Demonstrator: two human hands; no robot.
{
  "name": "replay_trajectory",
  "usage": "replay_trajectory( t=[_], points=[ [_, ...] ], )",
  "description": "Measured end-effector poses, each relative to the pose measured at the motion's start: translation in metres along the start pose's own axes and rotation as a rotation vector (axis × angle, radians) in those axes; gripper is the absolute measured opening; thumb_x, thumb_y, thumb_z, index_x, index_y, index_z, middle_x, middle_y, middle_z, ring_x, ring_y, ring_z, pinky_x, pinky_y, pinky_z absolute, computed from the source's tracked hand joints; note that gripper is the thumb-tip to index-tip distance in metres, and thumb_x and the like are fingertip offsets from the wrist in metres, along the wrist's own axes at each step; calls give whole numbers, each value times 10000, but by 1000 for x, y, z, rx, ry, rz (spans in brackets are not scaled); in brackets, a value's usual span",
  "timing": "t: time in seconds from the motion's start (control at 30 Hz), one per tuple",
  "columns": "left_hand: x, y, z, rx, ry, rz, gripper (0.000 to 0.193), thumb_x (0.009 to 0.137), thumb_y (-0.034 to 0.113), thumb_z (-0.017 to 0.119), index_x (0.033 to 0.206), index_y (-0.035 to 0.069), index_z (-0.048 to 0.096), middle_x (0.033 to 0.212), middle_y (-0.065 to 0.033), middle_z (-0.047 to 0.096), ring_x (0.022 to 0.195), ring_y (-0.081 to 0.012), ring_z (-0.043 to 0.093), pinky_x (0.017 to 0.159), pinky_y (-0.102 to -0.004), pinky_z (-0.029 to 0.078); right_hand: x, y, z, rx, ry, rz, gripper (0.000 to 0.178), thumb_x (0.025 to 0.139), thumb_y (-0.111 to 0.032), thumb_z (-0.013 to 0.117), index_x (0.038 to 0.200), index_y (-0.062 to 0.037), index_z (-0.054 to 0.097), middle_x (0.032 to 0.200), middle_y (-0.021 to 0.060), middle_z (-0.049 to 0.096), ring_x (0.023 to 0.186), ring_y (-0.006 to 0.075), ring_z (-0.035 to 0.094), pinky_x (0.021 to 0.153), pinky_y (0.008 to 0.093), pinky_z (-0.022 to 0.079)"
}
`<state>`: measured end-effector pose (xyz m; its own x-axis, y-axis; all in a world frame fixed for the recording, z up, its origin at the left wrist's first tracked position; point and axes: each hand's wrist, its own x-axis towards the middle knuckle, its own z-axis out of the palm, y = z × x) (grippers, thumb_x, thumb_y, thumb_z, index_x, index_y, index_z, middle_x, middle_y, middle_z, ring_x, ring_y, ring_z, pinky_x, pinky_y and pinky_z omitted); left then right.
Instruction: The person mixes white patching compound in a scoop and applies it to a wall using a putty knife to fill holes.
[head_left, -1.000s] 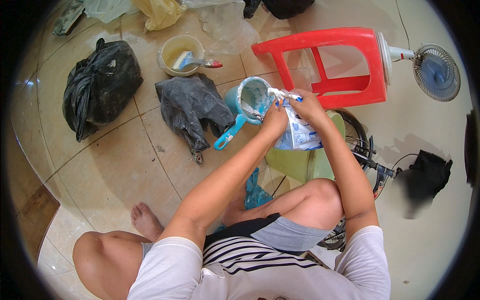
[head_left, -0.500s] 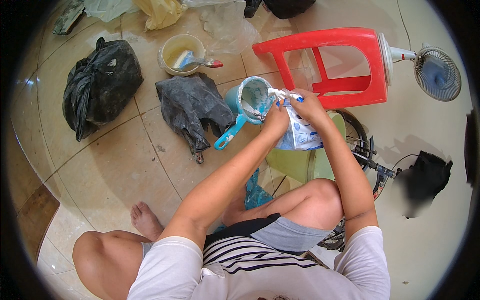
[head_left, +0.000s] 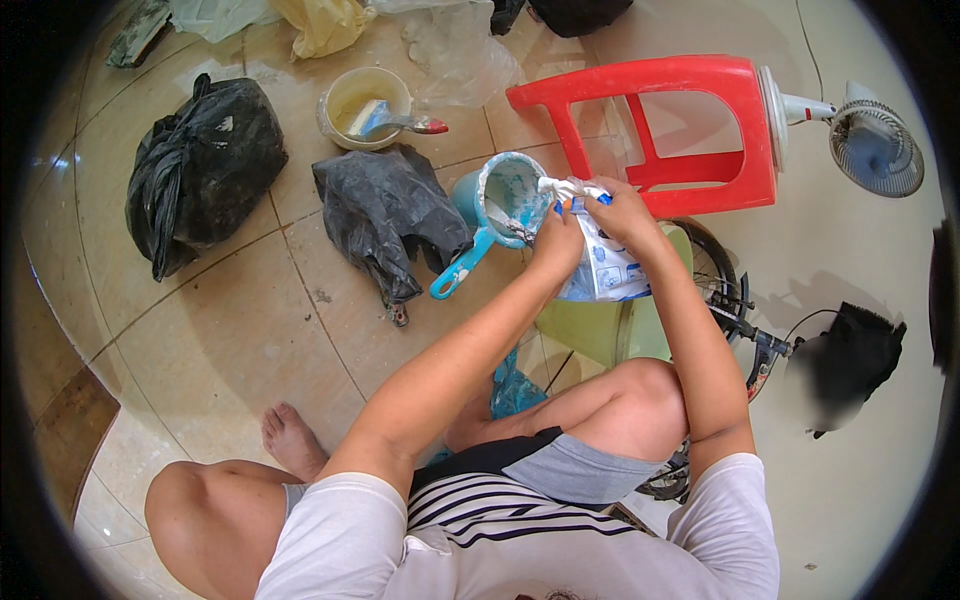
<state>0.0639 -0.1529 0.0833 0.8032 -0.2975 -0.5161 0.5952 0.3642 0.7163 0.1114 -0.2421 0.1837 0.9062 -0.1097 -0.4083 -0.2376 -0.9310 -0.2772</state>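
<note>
Tan tiled floor (head_left: pixel 230 345), pale wall (head_left: pixel 870 260), red stool (head_left: pixel 757 130), blue-white packet (head_left: pixel 612 268)

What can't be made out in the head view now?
All in the head view:
Contents of the white-and-blue packet: hidden by its wrapping, left hand and right hand.
Contents of the knotted black bag: hidden by opaque plastic.
Part of the pale green container: behind packet and right forearm.
Black item at right: lower part blurred.
Black bundle: cut by upper edge.

The white shirt (head_left: pixel 470 568) has short sleeves (head_left: pixel 340 525) and black front stripes (head_left: pixel 515 508); the shorts (head_left: pixel 605 470) are grey and black; left hand (head_left: pixel 560 240) and right hand (head_left: pixel 622 216) are bare.
</note>
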Motion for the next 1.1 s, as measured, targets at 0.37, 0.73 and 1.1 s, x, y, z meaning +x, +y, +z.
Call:
replay_trajectory(
  t=[0.37, 0.73, 1.1],
  points=[
    [8, -12, 5, -53, 9, -24, 411, 1064, 184, 378, 1395, 5, 542, 1289, -212, 660, 1184, -308, 639, 991, -404, 479, 1, -5, -2, 6, -62, 108, 431, 877, -192, 670, 1258, 9, 688, 1056, 165, 755, 894, 199, 689, 813, 350, 547],
    [6, -8, 3, -57, -5, -23, 422, 1057, 184, 382, 1409, 5, 532, 1304, -225, 651, 1206, -336, 630, 1006, -407, 471, 4, -4, -3, 33, -84, 80, 382, 885, -190, 668, 1214, 4, 701, 1044, 174, 749, 898, 226, 697, 820, 359, 541],
    [-5, 1, 0, 115, 50, 24, 425, 1054, 252, 424, 1371, -22, 497, 1186, -352, 652, 1124, -514, 625, 959, -537, 491, 0, 1, -1, -17, -70, -60, 415, 875, -171, 655, 1260, -21, 694, 1082, 160, 747, 933, 221, 692, 856, 350, 542]
  ],
)
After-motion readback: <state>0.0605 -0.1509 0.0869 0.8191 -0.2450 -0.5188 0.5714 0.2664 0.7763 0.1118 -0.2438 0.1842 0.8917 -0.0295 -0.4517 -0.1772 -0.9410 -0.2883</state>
